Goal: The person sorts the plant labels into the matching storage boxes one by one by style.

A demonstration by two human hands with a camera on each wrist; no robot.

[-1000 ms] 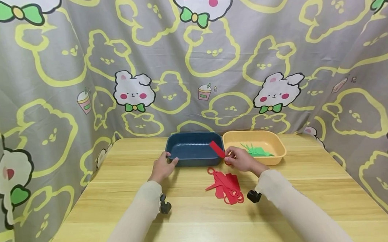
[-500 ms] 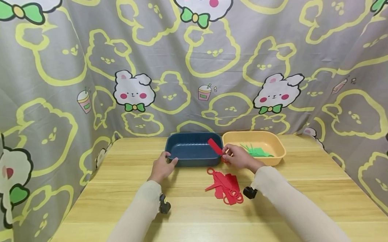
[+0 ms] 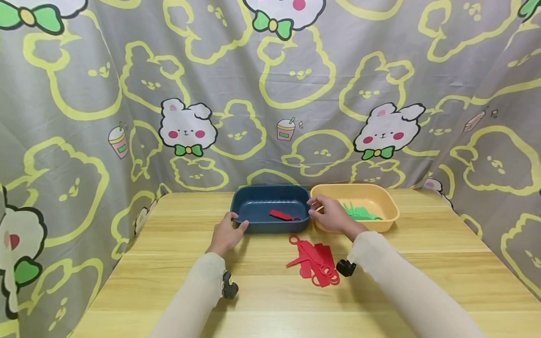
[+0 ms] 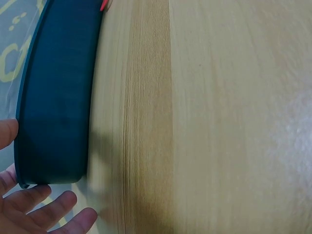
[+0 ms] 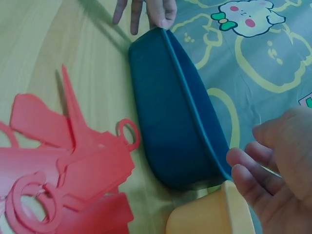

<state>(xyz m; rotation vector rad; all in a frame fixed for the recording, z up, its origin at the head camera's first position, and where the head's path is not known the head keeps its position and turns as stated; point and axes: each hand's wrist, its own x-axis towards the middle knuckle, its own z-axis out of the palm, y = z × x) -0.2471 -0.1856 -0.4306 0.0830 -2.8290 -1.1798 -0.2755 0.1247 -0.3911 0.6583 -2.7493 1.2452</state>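
Observation:
A flat red piece with a small ring at one end (image 3: 281, 215) lies inside the dark blue bin (image 3: 273, 227). My left hand (image 3: 228, 234) grips the bin's left end, its thumb at the rim and its fingers against the outside, as the left wrist view shows too. Over the bin's right end, beside the yellow bin (image 3: 383, 225), hovers my right hand (image 3: 331, 215), fingers loosely bent and holding nothing. In front of the bins is a pile of flat red pieces (image 3: 315, 261), some with rings, one long and pointed (image 5: 73, 109).
Several flat green pieces (image 3: 361, 213) lie in the yellow bin, which stands right beside the blue one. Both bins are at the back of the wooden table (image 3: 278, 316), close to a patterned grey curtain (image 3: 238, 79).
My right hand has let go of the red piece, which has dropped from above the blue bin's right side into it. The left hand stays on the bin.

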